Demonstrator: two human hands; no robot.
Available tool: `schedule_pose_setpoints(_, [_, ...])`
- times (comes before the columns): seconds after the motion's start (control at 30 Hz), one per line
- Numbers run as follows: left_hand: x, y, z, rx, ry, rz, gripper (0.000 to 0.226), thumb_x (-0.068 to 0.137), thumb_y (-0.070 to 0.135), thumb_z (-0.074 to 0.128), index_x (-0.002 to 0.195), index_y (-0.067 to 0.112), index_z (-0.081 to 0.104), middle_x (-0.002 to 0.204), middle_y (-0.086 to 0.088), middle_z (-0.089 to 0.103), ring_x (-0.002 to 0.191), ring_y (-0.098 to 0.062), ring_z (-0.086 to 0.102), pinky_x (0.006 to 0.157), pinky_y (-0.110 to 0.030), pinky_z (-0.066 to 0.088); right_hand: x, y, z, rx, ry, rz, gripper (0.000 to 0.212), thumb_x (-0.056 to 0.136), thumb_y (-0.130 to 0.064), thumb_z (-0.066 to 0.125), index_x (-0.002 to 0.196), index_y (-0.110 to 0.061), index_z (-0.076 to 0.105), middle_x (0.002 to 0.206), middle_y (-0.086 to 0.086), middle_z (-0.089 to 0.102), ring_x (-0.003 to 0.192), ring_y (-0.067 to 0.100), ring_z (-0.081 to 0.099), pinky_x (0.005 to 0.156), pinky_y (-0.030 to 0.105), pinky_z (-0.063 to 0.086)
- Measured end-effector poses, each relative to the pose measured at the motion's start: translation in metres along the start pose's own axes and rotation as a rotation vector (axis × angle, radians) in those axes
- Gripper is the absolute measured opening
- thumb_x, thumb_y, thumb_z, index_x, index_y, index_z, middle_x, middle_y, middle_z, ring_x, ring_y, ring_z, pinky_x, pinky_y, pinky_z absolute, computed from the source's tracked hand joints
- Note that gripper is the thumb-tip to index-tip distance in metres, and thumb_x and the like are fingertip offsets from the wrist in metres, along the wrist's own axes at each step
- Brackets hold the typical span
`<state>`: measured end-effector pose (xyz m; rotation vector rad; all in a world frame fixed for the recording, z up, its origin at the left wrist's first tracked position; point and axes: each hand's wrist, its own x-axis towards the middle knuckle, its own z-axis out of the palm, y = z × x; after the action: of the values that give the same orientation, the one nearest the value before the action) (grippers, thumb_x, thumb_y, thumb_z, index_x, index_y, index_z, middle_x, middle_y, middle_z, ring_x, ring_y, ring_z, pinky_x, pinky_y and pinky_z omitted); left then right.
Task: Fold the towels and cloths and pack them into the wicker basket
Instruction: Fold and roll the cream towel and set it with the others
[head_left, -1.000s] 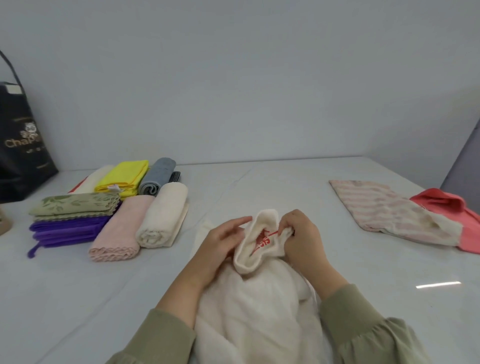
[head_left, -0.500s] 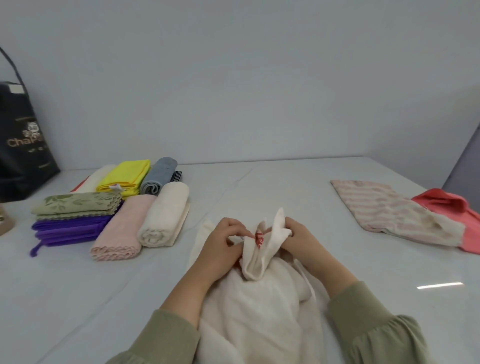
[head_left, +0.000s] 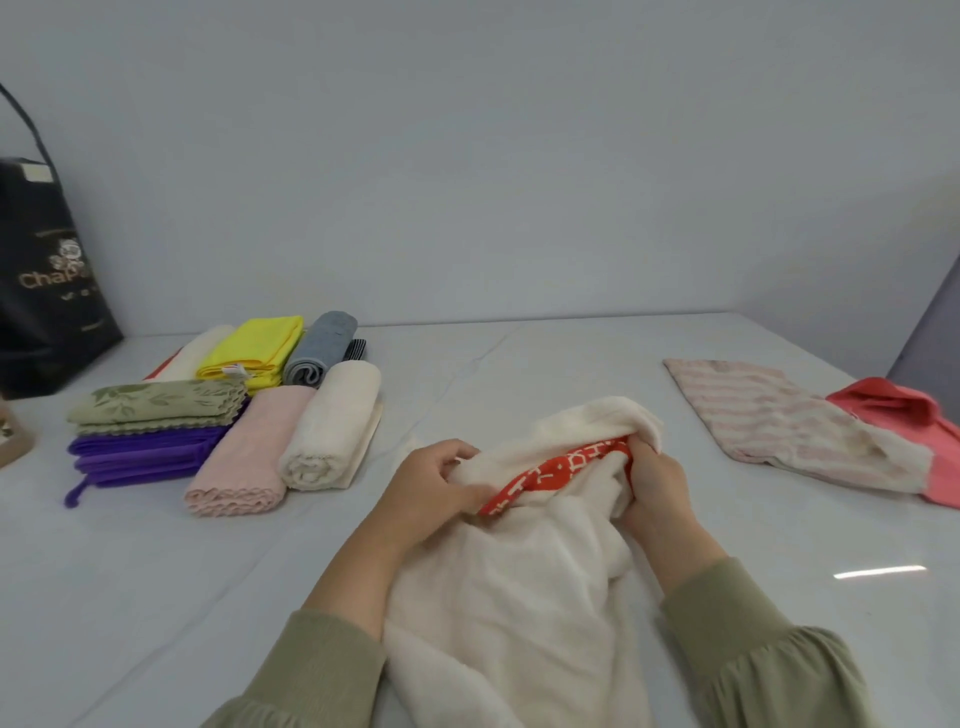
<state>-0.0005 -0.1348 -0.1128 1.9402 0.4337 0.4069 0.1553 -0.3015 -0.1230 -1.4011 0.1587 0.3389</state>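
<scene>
Two hands on one towel (head_left: 519, 597) here, a cream one bunched up near the middle of the table (head_left: 519, 364). The left hand (head_left: 441, 488) pinches the edge at one end of its red printed band (head_left: 561, 473), and the right hand (head_left: 657, 483) has fingers curled round the other end, so both are clamped on it. I'd say the step is finding the edge before folding. Next it needs the corners pulled apart and the towel laid flat. A pile (head_left: 234, 415) of folded ones sits far left; a striped towel (head_left: 769, 415) and a pink cloth (head_left: 904, 415) wait on the right. Can't spot the basket for sure.
</scene>
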Motion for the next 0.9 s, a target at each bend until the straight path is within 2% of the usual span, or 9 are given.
schedule_pose_setpoints(0.13, [0.001,-0.005,-0.002,0.399,-0.055,0.022,0.016,0.072,0.026,0.080,0.074,0.018,0.065,0.078,0.006,0.056,0.070,-0.006,0.049,0.058,-0.016,0.034,0.010,0.002,-0.005,-0.054,0.100,-0.037,0.019,0.091,-0.011,0.044,0.087,-0.004,0.061,0.083,0.012,0.061,0.080,0.028,0.059,0.078,0.042,0.050])
schedule_pose_setpoints(0.23, [0.001,-0.007,-0.001,0.246,0.095,0.050,0.018,0.077,0.025,0.076,0.085,0.010,0.069,0.087,0.004,0.065,0.083,-0.009,0.058,0.075,-0.022,0.044,0.006,-0.001,-0.005,-0.237,0.106,-0.308,0.038,0.090,-0.006,0.042,0.128,-0.006,0.047,0.109,0.007,0.058,0.101,0.025,0.058,0.087,0.038,0.047])
schedule_pose_setpoints(0.33, [-0.001,-0.004,0.003,0.091,0.155,0.057,0.010,0.083,0.023,0.070,0.077,0.016,0.066,0.068,0.012,0.065,0.065,-0.005,0.056,0.063,-0.019,0.043,-0.015,-0.004,0.006,-0.362,-0.198,-0.548,0.055,0.090,-0.008,0.056,0.138,-0.026,0.038,0.114,-0.007,0.053,0.105,0.012,0.052,0.091,0.022,0.042])
schedule_pose_setpoints(0.43, [-0.002,0.000,0.007,0.123,0.167,0.107,0.020,0.087,0.020,0.066,0.070,0.012,0.060,0.058,0.007,0.057,0.053,-0.002,0.045,0.053,-0.014,0.037,-0.037,0.004,0.018,-0.647,-0.539,-0.555,0.054,0.086,-0.023,0.066,0.135,-0.034,0.043,0.113,-0.017,0.053,0.102,0.001,0.053,0.081,0.003,0.036])
schedule_pose_setpoints(0.5, [-0.003,0.002,0.008,0.120,0.161,0.155,0.020,0.088,0.016,0.064,0.070,0.007,0.060,0.058,0.007,0.056,0.052,0.001,0.045,0.053,-0.013,0.037,-0.038,0.010,0.020,-0.788,-0.600,-0.538,0.065,0.078,-0.027,0.074,0.134,-0.037,0.043,0.111,-0.022,0.051,0.100,-0.004,0.052,0.083,0.006,0.038])
schedule_pose_setpoints(0.57, [-0.003,0.002,0.009,0.112,0.162,0.184,0.024,0.087,0.016,0.066,0.066,0.006,0.059,0.056,0.008,0.052,0.051,0.000,0.043,0.051,-0.013,0.035,-0.034,0.013,0.020,-0.851,-0.540,-0.560,0.040,0.076,-0.026,0.074,0.114,-0.029,0.063,0.095,-0.015,0.062,0.088,0.002,0.057,0.081,0.018,0.044])
schedule_pose_setpoints(0.63, [-0.002,0.001,0.007,0.108,0.141,0.149,0.029,0.082,0.023,0.072,0.065,0.003,0.058,0.055,0.006,0.049,0.050,-0.004,0.040,0.050,-0.017,0.033,-0.031,0.011,0.017,-0.839,-0.422,-0.614,0.003,0.078,-0.022,0.071,0.079,-0.020,0.070,0.069,-0.008,0.062,0.068,0.007,0.055,0.065,0.018,0.042])
schedule_pose_setpoints(0.77, [0.002,-0.003,-0.002,0.297,0.020,-0.027,0.035,0.063,0.036,0.083,0.070,0.006,0.065,0.059,-0.005,0.059,0.056,-0.012,0.050,0.055,-0.026,0.037,-0.029,0.007,0.015,-0.694,-0.251,-0.696,0.016,0.079,-0.007,0.067,0.072,-0.020,0.064,0.076,-0.004,0.061,0.070,0.002,0.052,0.060,0.007,0.035])
schedule_pose_setpoints(0.9, [0.002,-0.005,-0.007,0.480,-0.006,-0.022,0.031,0.072,0.031,0.078,0.073,0.004,0.062,0.071,0.002,0.054,0.064,-0.010,0.050,0.055,-0.021,0.033,-0.024,0.008,0.014,-0.638,-0.110,-0.718,0.013,0.086,-0.002,0.055,0.082,-0.015,0.057,0.079,-0.003,0.057,0.075,0.013,0.050,0.062,0.020,0.030])
